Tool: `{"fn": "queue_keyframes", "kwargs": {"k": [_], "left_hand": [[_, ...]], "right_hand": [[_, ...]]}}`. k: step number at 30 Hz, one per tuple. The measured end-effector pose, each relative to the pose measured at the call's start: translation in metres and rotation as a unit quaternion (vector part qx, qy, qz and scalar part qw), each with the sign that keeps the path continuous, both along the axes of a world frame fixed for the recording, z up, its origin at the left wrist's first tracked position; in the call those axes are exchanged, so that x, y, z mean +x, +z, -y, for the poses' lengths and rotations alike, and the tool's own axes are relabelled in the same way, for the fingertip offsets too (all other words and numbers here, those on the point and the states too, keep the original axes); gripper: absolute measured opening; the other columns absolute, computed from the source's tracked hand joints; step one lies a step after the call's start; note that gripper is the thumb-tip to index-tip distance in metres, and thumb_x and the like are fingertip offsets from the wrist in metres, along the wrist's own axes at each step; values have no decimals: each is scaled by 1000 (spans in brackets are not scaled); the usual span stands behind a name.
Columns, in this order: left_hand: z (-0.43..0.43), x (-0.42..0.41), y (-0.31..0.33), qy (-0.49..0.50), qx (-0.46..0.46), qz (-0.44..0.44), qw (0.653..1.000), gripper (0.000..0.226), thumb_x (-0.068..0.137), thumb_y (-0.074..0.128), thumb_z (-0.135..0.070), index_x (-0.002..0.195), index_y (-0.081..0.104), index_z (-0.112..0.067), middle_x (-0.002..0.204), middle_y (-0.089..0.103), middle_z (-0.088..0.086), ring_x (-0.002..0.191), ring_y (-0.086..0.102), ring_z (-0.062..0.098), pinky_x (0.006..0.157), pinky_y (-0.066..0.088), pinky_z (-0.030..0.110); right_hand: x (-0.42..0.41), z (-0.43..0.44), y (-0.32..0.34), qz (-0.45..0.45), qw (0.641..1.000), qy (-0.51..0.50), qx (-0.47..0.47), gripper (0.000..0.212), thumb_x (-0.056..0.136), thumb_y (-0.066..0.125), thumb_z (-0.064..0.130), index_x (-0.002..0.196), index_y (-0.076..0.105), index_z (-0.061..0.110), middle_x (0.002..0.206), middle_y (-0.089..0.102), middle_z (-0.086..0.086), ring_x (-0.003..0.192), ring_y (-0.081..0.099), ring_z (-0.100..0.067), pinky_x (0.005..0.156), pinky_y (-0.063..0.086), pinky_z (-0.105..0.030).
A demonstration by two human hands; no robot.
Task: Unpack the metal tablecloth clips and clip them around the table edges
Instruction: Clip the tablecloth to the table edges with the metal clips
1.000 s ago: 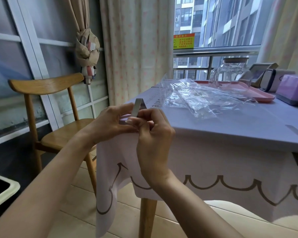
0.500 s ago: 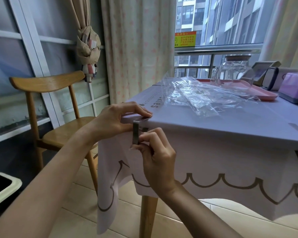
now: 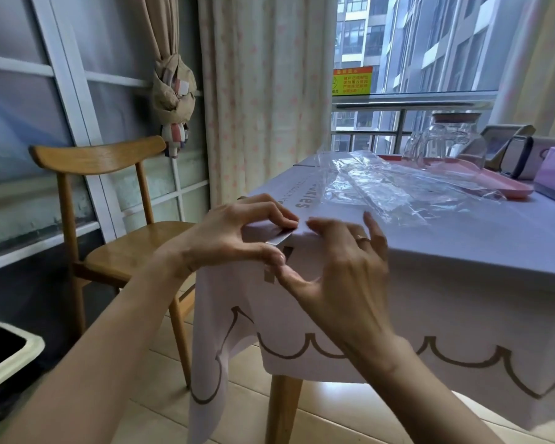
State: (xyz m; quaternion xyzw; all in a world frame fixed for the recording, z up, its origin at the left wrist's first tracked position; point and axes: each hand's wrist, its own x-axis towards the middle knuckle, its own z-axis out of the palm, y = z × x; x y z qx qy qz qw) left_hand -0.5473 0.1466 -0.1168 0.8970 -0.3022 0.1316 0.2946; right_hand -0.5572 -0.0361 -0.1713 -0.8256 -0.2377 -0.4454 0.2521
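Since the previous frame, the clip [image 3: 279, 241] was pushed onto the surface [image 3: 462, 251] corner, pinched by left hand [image 3: 234, 238] fingers [image 3: 285, 219]; right hand [image 3: 337, 267] fingers [image 3: 321, 226] were spread, steadying.

A clip [image 3: 281, 239] is sitting on the near left corner of the desk [image 3: 462, 251], between the left hand [image 3: 234, 238] and right hand [image 3: 340, 267], with a plastic bag [image 3: 398, 190] lying behind it, a tray [image 3: 494, 184] farther back and a chair [image 3: 109, 219] standing left.
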Motion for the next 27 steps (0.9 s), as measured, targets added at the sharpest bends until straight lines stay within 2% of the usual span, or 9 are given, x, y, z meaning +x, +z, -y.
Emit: {"fn": "queue_keyframes", "kwargs": {"k": [2, 3, 5, 11, 15, 18, 21, 25, 27], "left_hand": [[-1, 0, 0, 2, 14, 16, 1000, 52, 66, 69, -56, 107, 65, -23, 120, 56, -10, 119, 52, 10, 102, 42, 44], [-1, 0, 0, 1, 9, 23, 1000, 49, 66, 70, -54, 105, 65, -22, 119, 56, -10, 117, 53, 11, 101, 43, 44], [0, 0, -2, -1, -3, 37, 999, 47, 66, 69, -58, 99, 64, -25, 116, 56, -10, 113, 55, 12, 97, 46, 45], [1, 4, -9, 20, -5, 90, 996, 51, 68, 60, -68, 94, 62, -24, 111, 53, -12, 107, 57, 12, 89, 50, 45], [0, 6, -11, 31, -9, 98, 995, 48, 69, 57, -71, 92, 61, -28, 111, 52, -14, 106, 56, 12, 87, 50, 46], [1, 6, -13, 38, -14, 114, 993, 51, 70, 58, -70, 91, 63, -24, 109, 52, -13, 106, 57, 11, 86, 50, 45], [3, 6, -14, 55, -18, 130, 990, 56, 68, 55, -73, 90, 63, -23, 108, 51, -14, 104, 56, 8, 83, 52, 44], [2, 7, -15, 60, -27, 127, 990, 57, 69, 55, -73, 90, 64, -21, 107, 49, -17, 103, 57, 6, 83, 53, 42], [2, 8, -16, 55, -34, 128, 990, 56, 71, 55, -71, 90, 64, -18, 107, 51, -14, 104, 58, 9, 82, 54, 42]], "right_hand": [[0, 1, 1, -10, 999, -13, -37, 63, 74, 47, 71, 103, 63, 18, 101, 66, 1, 97, 59, -21, 94, 36, -37], [0, 1, 2, -11, 999, -17, -48, 61, 75, 46, 71, 103, 63, 19, 100, 66, 2, 95, 57, -21, 87, 34, -35], [0, 3, 4, -11, 998, -18, -60, 59, 76, 43, 70, 103, 63, 21, 100, 65, 2, 94, 57, -22, 81, 31, -34], [0, 6, 9, -12, 997, -6, -72, 56, 78, 42, 63, 110, 65, 24, 106, 67, 4, 97, 58, -20, 82, 34, -33], [2, 9, 10, -9, 998, 12, -64, 52, 74, 47, 58, 110, 66, 26, 106, 69, 6, 97, 59, -19, 83, 30, -29], [1, 9, 11, 3, 999, 13, -33, 46, 68, 64, 53, 100, 65, 21, 92, 71, 5, 88, 58, -16, 78, 34, -27], [2, 7, 8, 12, 1000, -2, -14, 51, 57, 84, 43, 92, 58, 17, 78, 68, 2, 75, 60, -20, 71, 36, -28], [5, 4, 7, 18, 1000, -5, -4, 52, 56, 86, 40, 89, 52, 18, 76, 68, 2, 70, 61, -22, 72, 36, -29], [6, 2, 8, 28, 999, -15, 4, 53, 53, 88, 38, 86, 53, 17, 72, 66, 1, 67, 60, -22, 70, 38, -30]]}}
